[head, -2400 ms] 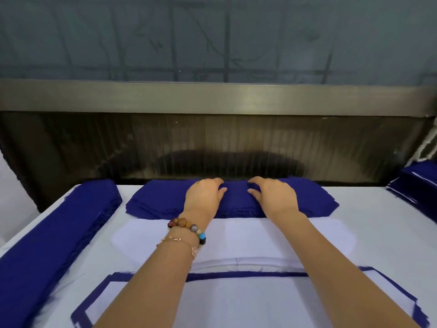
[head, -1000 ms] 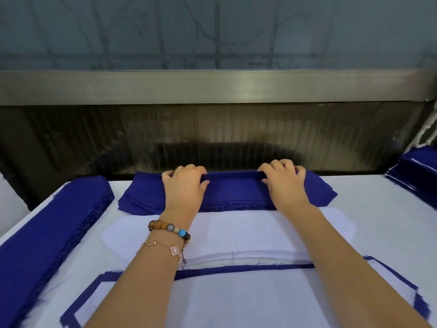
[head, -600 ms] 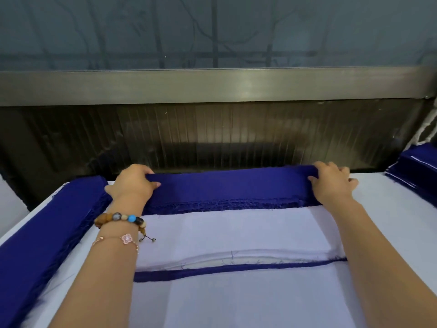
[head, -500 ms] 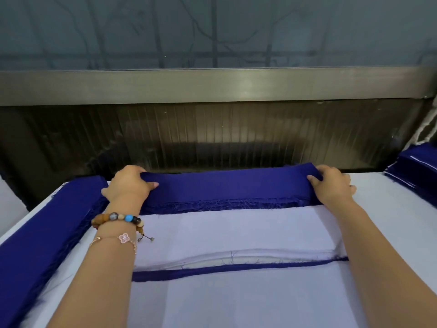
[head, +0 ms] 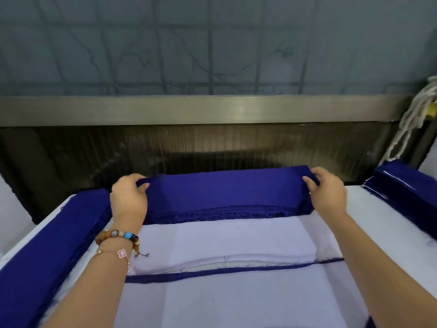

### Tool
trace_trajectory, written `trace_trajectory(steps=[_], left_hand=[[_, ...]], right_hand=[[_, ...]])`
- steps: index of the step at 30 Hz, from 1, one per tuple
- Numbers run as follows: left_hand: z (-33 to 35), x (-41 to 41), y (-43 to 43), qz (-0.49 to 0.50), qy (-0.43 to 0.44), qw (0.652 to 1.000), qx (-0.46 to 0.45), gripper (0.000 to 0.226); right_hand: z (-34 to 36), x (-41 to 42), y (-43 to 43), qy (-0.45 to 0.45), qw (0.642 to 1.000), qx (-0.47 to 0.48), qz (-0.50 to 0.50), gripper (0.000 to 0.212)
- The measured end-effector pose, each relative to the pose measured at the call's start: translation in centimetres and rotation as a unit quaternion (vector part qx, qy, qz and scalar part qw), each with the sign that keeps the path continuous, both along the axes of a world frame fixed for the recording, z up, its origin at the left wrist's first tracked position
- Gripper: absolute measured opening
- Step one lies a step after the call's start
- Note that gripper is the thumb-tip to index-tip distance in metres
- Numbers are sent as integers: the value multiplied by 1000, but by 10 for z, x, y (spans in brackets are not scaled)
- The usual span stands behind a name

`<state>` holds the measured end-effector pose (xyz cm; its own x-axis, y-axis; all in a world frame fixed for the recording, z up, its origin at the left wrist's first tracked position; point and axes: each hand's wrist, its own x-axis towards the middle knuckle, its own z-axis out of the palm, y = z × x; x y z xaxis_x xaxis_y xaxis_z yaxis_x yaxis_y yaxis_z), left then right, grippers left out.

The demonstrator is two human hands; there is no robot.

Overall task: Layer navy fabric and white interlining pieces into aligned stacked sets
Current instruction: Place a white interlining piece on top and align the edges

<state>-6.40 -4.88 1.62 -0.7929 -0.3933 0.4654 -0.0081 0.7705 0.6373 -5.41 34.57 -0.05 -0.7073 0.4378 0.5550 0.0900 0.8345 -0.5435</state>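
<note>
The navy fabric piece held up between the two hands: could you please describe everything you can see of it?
The navy fabric piece is a long, matte woven strip, deep blue. The left hand and right hand pinch its top corners, holding it stretched and raised. Its lower part meets the frayed navy stack beneath, behind the white interlining.

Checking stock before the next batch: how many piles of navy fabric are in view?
3: left pile along the left side; middle pile at the far side, under the lifted navy piece; right pile at the right side. Others may lie out of view.
</note>
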Motion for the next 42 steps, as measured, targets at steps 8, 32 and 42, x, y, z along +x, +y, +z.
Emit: trace_trajectory(steps=[8,32,42], left_hand=[[40,43,-14,-46,45,997,42,18],[-43,168,-47,-130,-116,963,207,16],[-60,183,-40,-103,-23,973,203,21]], right_hand=[[22,48,15,-54,997,-45,28,23],[-28,187,26,-227,966,-121,35,15],[-45,201,17,-106,991,-66,56,14]])
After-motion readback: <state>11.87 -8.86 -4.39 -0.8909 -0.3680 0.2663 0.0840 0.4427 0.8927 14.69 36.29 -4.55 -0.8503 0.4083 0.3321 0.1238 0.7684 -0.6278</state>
